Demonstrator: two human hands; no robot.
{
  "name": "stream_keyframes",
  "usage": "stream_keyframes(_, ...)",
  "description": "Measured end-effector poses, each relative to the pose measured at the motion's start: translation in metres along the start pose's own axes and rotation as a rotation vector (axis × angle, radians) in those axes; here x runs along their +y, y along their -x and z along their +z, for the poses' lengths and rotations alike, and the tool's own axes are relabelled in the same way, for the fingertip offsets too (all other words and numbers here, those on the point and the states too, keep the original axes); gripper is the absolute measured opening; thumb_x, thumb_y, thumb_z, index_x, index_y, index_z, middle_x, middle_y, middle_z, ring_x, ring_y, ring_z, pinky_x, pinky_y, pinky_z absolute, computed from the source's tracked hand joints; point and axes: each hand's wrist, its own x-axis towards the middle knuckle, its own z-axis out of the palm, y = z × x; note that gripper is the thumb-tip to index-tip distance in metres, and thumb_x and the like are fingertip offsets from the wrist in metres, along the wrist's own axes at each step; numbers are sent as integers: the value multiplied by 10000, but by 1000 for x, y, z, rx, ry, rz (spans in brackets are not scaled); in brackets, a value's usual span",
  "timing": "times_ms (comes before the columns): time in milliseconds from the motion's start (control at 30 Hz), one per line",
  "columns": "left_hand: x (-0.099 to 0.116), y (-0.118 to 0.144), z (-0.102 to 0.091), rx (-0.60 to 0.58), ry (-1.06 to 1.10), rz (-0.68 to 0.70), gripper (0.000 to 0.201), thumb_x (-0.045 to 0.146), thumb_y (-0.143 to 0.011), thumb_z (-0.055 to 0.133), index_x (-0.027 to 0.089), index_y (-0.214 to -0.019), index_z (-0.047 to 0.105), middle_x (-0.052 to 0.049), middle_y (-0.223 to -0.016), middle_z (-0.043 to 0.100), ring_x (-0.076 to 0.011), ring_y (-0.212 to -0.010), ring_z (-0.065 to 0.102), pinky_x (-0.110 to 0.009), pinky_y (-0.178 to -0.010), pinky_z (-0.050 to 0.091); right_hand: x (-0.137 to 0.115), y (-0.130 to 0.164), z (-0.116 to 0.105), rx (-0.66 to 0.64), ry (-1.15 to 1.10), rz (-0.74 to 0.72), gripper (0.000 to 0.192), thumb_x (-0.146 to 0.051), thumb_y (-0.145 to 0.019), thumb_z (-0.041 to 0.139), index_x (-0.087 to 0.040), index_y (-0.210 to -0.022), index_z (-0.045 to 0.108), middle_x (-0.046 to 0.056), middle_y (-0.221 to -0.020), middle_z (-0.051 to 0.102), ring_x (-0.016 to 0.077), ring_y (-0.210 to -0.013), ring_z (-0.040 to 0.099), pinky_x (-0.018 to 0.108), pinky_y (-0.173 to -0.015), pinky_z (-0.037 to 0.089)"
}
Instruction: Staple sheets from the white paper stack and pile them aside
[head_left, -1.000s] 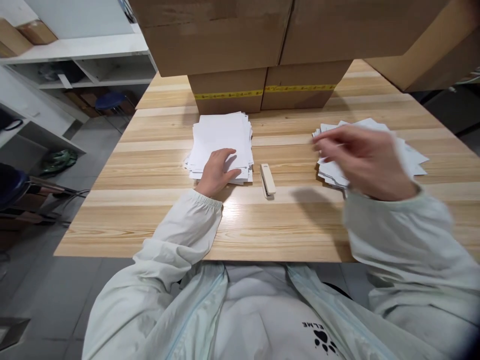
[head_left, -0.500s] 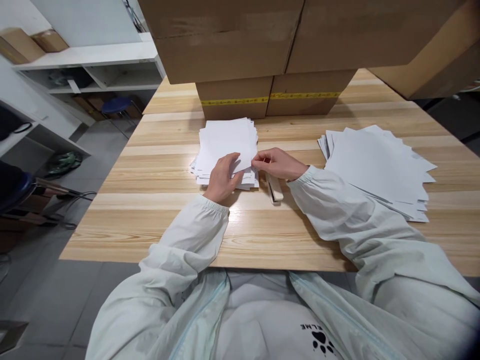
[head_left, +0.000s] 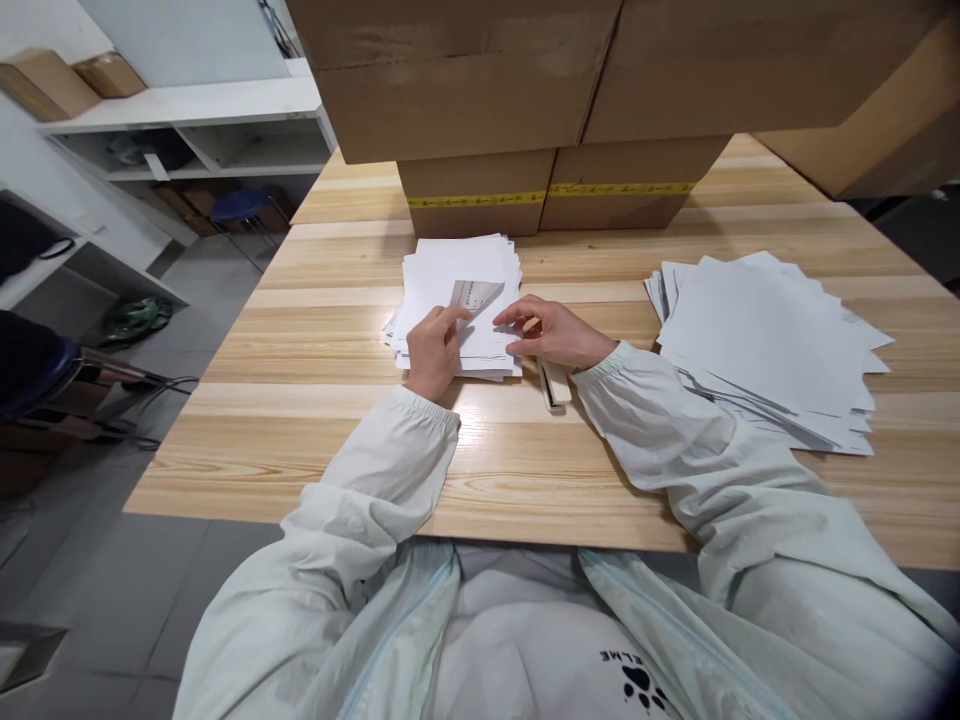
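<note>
The left hand (head_left: 433,350) rests on the near left part of a small stack of white paper (head_left: 461,300). Its thumb and first finger pinch the corner of the top sheet (head_left: 474,293) and fold it up, so the printed underside shows. The rest of the hand presses down, which looks like it keeps the sheets below from sliding.

The right hand (head_left: 551,333) is just beside it, at the right edge of the same stack. Its fingers are spread and lie flat on the paper, holding nothing. They seem to steady that side while the corner lifts.

A cream stapler (head_left: 556,383) lies on the counter (head_left: 525,460) right under the right wrist, close by and easy to reach.

Further right, well apart, sits a bigger pile of paper (head_left: 765,340), fanned out and messy.

Behind the small stack stand brown cardboard boxes (head_left: 555,190) with yellow tape. More boxes sit on top of them.

On the left, past the counter's edge, are white shelves (head_left: 187,130) and a blue stool (head_left: 240,207) on the grey floor.
</note>
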Motion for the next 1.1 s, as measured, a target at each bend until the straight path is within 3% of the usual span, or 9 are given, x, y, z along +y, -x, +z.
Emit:
stream_keyframes(67, -1, 1, -2, -68, 37, -18, 326, 32, -820, 486, 197, -936, 743, -31, -880, 714, -151, -742, 626, -277, -707, 473, 1, 0, 1, 5, -3, 0, 344, -263, -640, 781, -190, -974, 740, 59, -1036, 636, 178, -855, 582, 362, -802, 517)
stream_keyframes(200, 0, 4, -8, -166, 130, -64, 327, 122, -824, 586, 187, -1114, 722, -62, -1093, 729, -193, -948, 671, -334, -887, 526, 1, -3, 2, 6, -35, 46, 346, -293, -669, 767, -184, -996, 737, 55, -1011, 657, 178, -867, 577, 361, -829, 510)
stream_keyframes(300, -1, 4, -10, -211, 189, -87, 461, 152, -770, 676, 170, -1231, 677, -86, -1219, 701, -235, -1105, 653, -374, -988, 513, 2, -6, 5, 23, -22, 68, 374, -276, -619, 800, -180, -976, 738, 52, -1014, 652, 165, -829, 557, 360, -831, 510)
stream_keyframes(533, -9, 0, -11, -224, 243, -111, 658, 171, -707, 750, 183, -1348, 604, -95, -1301, 668, -264, -1198, 628, -416, -1064, 494, 1, -10, 10, 42, -13, 91, 406, -246, -553, 797, -164, -945, 730, 52, -996, 651, 154, -790, 527, 350, -809, 490)
stream_keyframes(700, -8, 1, -12, -209, 269, -95, 647, 142, -712, 725, 168, -1347, 601, -117, -1360, 644, -269, -1264, 601, -412, -1107, 464, 0, -12, 15, 107, -3, 86, 235, -312, -670, 720, -162, -852, 722, 26, -831, 645, 136, -699, 507, 300, -687, 452)
stream_keyframes(867, -2, 3, -12, -178, 257, -88, 543, 156, -739, 722, 178, -1277, 654, -97, -1294, 695, -248, -1194, 647, -395, -1061, 500, 1, -18, 19, 229, 47, 53, 212, -359, -714, 710, -166, -799, 727, 6, -737, 625, 122, -652, 478, 268, -619, 396)
stream_keyframes(1100, 3, 5, -7, 30, 191, -89, 211, 158, -802, 674, 202, -975, 788, -43, -1005, 795, -199, -920, 729, -316, -872, 554, -25, -19, 16, 238, 92, -132, 176, -340, -783, 682, -177, -793, 749, 12, -748, 662, 129, -667, 494, 283, -667, 391)
